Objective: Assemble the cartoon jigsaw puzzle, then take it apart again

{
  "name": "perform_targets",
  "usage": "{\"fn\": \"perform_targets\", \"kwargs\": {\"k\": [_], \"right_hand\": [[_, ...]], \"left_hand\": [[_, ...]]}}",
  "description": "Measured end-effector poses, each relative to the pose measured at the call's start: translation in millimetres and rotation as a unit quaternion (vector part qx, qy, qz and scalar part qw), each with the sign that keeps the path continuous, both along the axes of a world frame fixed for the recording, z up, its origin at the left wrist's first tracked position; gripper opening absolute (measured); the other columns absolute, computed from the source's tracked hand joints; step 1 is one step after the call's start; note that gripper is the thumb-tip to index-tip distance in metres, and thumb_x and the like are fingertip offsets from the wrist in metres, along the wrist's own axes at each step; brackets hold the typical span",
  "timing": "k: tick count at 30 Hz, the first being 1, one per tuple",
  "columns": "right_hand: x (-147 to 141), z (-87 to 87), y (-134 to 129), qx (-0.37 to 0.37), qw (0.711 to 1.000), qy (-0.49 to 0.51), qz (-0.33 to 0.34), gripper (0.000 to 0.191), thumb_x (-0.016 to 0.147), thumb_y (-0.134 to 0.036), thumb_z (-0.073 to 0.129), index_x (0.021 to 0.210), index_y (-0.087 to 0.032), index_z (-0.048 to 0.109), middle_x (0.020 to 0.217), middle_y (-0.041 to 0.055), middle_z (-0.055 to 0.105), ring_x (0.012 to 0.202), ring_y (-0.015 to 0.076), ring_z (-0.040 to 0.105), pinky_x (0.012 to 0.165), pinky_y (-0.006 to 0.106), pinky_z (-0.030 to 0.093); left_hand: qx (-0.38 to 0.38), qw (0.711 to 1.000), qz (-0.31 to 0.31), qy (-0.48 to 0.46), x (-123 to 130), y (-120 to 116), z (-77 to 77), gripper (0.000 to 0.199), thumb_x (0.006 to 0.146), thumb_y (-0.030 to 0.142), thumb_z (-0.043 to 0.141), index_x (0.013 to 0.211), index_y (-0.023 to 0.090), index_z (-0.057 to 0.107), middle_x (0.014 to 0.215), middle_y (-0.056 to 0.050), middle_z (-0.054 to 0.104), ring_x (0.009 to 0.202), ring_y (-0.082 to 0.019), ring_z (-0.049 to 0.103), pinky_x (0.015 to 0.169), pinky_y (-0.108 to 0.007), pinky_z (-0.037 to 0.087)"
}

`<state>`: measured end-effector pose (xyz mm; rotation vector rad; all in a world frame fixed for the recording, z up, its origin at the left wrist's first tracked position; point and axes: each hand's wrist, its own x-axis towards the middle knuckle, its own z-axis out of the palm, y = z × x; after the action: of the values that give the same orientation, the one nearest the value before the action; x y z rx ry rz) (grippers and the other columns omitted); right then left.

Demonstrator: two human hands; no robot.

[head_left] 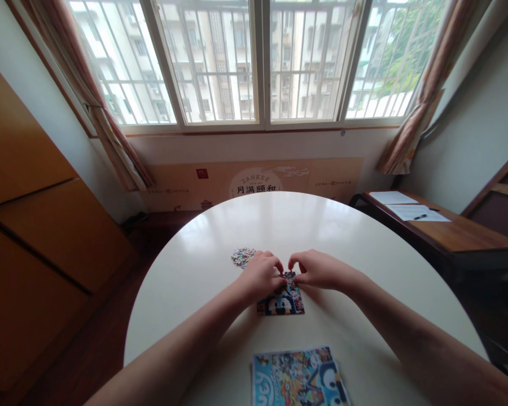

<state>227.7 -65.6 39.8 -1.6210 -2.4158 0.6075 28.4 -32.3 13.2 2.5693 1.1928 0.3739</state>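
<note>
A partly assembled jigsaw puzzle (281,304) lies on the white round table (186,293), showing a dark blue cartoon face. My left hand (263,274) rests over its upper left part, thumb and fingers curled close together at the top edge. At the upper right corner is my right hand (315,269), its thumb and index finger bent toward each other. Whatever either hand's fingertips hold is too small to make out. A pile of loose puzzle pieces (242,256) sits just beyond my left hand.
Near the table's front edge lies a colourful picture sheet (298,378) with cartoon figures. On the right, a wooden side table (461,231) bears papers (417,212) and a dark pen. Beyond the table, a printed cardboard panel (330,175) stands below the window.
</note>
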Motion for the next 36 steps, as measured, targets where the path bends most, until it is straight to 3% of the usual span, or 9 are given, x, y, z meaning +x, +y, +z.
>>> {"fn": "perform_targets", "kwargs": {"k": [15, 20, 26, 32, 36], "right_hand": [[0, 0.2, -1, 0.014, 1.000, 0.016, 0.000, 0.021, 0.073, -0.021, 0.066, 0.094, -0.022, 0.068, 0.079, 0.0008, 0.069, 0.071, 0.0166, 0.059, 0.059, 0.024, 0.035], [0, -0.1, -2, 0.030, 0.999, 0.013, 0.000, 0.014, 0.075, -0.024, 0.067, 0.090, -0.022, 0.067, 0.078, 0.0002, 0.069, 0.069, 0.0158, 0.058, 0.058, 0.024, 0.034], [1, -1.2, -3, 0.044, 0.999, 0.004, -0.001, 0.011, 0.076, -0.024, 0.065, 0.087, -0.023, 0.068, 0.080, -0.0002, 0.070, 0.070, 0.0160, 0.059, 0.058, 0.024, 0.033], [2, -0.7, -2, 0.036, 0.999, 0.010, 0.001, 0.011, 0.073, -0.022, 0.065, 0.084, -0.023, 0.067, 0.081, 0.0001, 0.070, 0.072, 0.0168, 0.060, 0.059, 0.025, 0.035], [3, -0.1, -1, 0.017, 0.999, 0.027, 0.009, 0.010, 0.073, -0.020, 0.067, 0.082, -0.022, 0.067, 0.084, 0.0016, 0.070, 0.076, 0.0177, 0.061, 0.063, 0.026, 0.039]], "left_hand": [[0.011, 1.000, -0.009, -0.002, -4, -1, 2.1, 0.020, 0.078, 0.035, 0.077, 0.090, 0.020, 0.073, 0.099, -0.008, 0.068, 0.100, -0.027, 0.060, 0.097, -0.041, 0.042], [0.006, 0.999, -0.029, -0.012, -4, 1, 1.2, 0.007, 0.082, 0.025, 0.071, 0.087, 0.021, 0.074, 0.098, -0.006, 0.070, 0.098, -0.024, 0.062, 0.096, -0.038, 0.042], [0.011, 0.999, -0.022, -0.047, -4, 0, 2.3, 0.007, 0.084, 0.023, 0.070, 0.087, 0.022, 0.076, 0.096, -0.005, 0.071, 0.098, -0.024, 0.062, 0.095, -0.038, 0.044], [0.016, 0.998, 0.012, -0.066, -19, 9, 19.0, 0.020, 0.091, 0.025, 0.058, 0.090, 0.020, 0.077, 0.100, -0.008, 0.072, 0.099, -0.025, 0.063, 0.090, -0.037, 0.047], [0.028, 0.993, 0.082, -0.086, -45, 27, 37.0, 0.027, 0.091, 0.026, 0.052, 0.088, 0.017, 0.077, 0.094, -0.008, 0.072, 0.089, -0.022, 0.066, 0.085, -0.033, 0.049]]}}
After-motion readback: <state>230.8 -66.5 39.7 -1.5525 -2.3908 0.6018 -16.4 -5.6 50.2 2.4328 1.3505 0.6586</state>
